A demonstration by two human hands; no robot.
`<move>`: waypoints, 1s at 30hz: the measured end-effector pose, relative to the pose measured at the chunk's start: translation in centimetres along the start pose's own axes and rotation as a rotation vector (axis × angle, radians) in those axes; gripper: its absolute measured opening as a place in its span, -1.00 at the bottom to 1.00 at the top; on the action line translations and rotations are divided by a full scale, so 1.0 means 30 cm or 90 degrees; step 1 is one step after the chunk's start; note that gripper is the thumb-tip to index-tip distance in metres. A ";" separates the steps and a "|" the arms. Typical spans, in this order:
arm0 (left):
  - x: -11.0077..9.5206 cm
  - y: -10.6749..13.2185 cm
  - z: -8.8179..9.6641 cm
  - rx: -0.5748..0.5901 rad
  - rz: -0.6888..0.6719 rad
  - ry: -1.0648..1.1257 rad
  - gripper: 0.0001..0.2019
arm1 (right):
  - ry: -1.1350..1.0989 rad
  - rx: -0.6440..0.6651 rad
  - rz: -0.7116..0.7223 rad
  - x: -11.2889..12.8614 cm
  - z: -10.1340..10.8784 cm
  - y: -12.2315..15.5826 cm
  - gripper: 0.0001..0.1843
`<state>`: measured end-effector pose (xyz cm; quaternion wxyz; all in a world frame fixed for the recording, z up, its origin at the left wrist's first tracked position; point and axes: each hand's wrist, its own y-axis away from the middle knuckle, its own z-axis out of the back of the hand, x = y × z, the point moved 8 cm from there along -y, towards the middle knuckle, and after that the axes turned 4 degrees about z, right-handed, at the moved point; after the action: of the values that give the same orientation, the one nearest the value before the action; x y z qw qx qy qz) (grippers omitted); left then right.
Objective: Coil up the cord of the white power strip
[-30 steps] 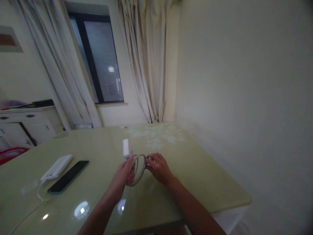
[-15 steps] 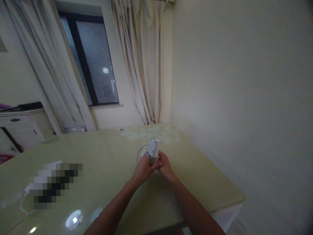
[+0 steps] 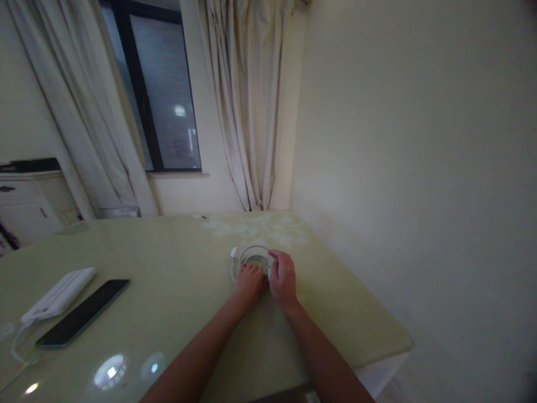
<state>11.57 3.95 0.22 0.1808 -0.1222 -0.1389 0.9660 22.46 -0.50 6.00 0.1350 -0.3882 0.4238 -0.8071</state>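
A coiled white cord [image 3: 254, 247] rests on the table with its white plug [image 3: 234, 253] at the left of the loops. My left hand [image 3: 250, 278] is closed over the near part of the coil, fingers curled down. Just to its right, my right hand [image 3: 282, 278] wraps the outer side of a white power strip [image 3: 267, 271]. Most of the strip is hidden between the two hands, so only a sliver with sockets shows.
At the left of the glossy pale green table [image 3: 176, 252] lie a dark phone [image 3: 84, 314] and a white power bank-like block [image 3: 61, 294] with a cable. A small dark bit [image 3: 204, 217] lies near the far edge. The wall [image 3: 377, 168] stands close on the right.
The power strip, held up and tilted above the coil before, is now lower, between my hands. My left hand has shifted onto the loops, which lie flatter. The view has turned slightly.
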 end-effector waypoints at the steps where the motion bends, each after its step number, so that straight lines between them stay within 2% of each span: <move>1: -0.002 0.005 0.003 0.002 -0.021 -0.028 -0.75 | 0.027 0.087 -0.002 0.002 -0.040 0.008 -0.66; 4: 0.000 0.038 0.031 -0.019 -0.122 -0.001 -0.61 | 0.112 0.286 -0.007 -0.021 -0.123 0.036 -0.64; 6: 0.026 0.071 0.060 -0.055 -0.172 0.054 -0.50 | 0.157 0.345 0.020 -0.026 -0.142 0.044 -0.60; 9: 0.113 0.117 0.087 -0.103 -0.145 0.161 -0.33 | 0.217 0.391 0.117 0.014 -0.175 0.056 -0.56; 12: 0.179 0.153 0.087 -0.101 -0.104 0.299 -0.18 | 0.266 0.482 0.239 0.071 -0.263 0.087 -0.50; 15: 0.194 0.176 0.104 -0.106 -0.093 0.385 -0.18 | 0.294 0.562 0.297 0.080 -0.346 0.084 -0.58; 17: 0.190 0.184 0.121 -0.111 -0.086 0.402 -0.24 | 0.293 0.602 0.314 0.062 -0.378 0.057 -0.63; 20: 0.196 0.186 0.133 -0.117 -0.036 0.404 -0.34 | 0.313 0.633 0.289 0.005 -0.386 -0.003 -0.68; 23: 0.213 0.185 0.126 -0.128 0.012 0.393 -0.42 | 0.334 0.619 0.273 -0.037 -0.370 -0.052 -0.59; 27: 0.220 0.189 0.112 -0.140 0.009 0.359 -0.45 | 0.323 0.639 0.349 -0.050 -0.368 -0.058 -0.53; 30: 0.218 0.191 0.109 -0.138 0.010 0.330 -0.47 | 0.309 0.647 0.341 -0.061 -0.370 -0.057 -0.54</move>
<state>2.91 0.60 0.26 0.1888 -0.3852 -0.1898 0.8831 15.65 7.97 2.64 0.4003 0.0385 0.0879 -0.9113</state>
